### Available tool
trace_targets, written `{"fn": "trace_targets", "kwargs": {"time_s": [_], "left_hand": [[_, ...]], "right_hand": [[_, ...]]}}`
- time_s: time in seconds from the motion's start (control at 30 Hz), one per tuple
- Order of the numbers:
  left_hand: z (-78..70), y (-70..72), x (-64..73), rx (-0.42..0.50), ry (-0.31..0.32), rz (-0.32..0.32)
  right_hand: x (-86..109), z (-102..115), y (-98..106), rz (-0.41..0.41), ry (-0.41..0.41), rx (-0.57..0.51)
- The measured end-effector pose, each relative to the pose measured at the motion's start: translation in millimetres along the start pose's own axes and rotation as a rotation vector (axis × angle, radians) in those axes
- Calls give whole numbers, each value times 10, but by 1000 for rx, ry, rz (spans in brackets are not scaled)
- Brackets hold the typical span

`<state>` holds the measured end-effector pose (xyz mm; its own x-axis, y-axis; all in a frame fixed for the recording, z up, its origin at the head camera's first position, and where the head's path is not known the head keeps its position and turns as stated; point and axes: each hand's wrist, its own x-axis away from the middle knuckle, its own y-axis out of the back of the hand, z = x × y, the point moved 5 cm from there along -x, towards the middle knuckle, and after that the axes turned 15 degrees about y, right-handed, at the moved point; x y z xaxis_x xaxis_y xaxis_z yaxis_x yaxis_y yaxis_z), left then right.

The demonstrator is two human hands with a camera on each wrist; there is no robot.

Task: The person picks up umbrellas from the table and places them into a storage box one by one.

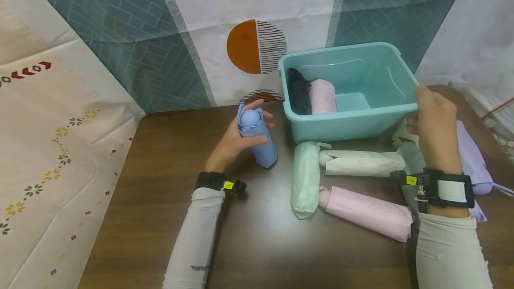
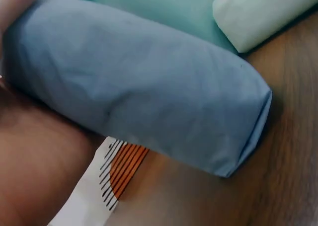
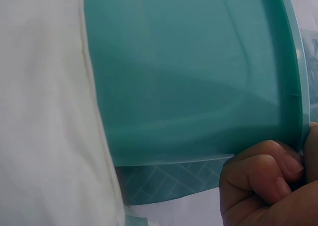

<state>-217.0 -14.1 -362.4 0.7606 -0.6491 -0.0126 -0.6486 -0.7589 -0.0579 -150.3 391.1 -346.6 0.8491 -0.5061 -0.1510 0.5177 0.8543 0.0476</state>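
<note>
Table [image 1: 160, 226]: brown wood, shiny in the near middle.
Far cloth [image 1: 257, 8]: blue-green bricks left and right, white between, with orange rounds [image 1: 242, 48] and black stripes [image 1: 273, 48].
Left cloth [image 1: 52, 217]: cream, with yellow flowers [image 1: 51, 175] and tiny red marks [image 1: 73, 237].
Right cloth [image 1: 478, 26]: white and wrinkly.

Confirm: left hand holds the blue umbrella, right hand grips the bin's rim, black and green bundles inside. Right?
Not quite: the head view shows a black bundle and a pink bundle inside the bin, not green. The left hand holds the blue umbrella; the right hand grips the rim.
</note>
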Motion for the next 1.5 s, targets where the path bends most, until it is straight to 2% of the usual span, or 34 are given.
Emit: {"fn": "trace_targets", "kwargs": {"time_s": [0.2,0.47,0.63,0.8,0.9,1.03,1.37,1.5], "left_hand": [[88,-20,-23,0,33,91],[109,-26,-26,-23,24,95],[180,-16,-31,-95,53,18],[352,31,-68,-178,144,-126],[395,40,-69,-204,187,-189],[405,25,-63,-213,206,-212],[357,4,-59,-220,190,-273],[334,-14,-59,-223,194,-276]], "right_hand": [[2,-1,2,-1,2,-12],[1,-3,5,-3,3,10],[-4,-8,15,1,-4,41],[-12,-16,27,-3,-4,36],[-12,-13,26,-6,-1,22],[-11,-10,18,-5,-1,16],[-14,-10,16,-6,-2,39],[-17,-10,13,-7,-7,36]]}}
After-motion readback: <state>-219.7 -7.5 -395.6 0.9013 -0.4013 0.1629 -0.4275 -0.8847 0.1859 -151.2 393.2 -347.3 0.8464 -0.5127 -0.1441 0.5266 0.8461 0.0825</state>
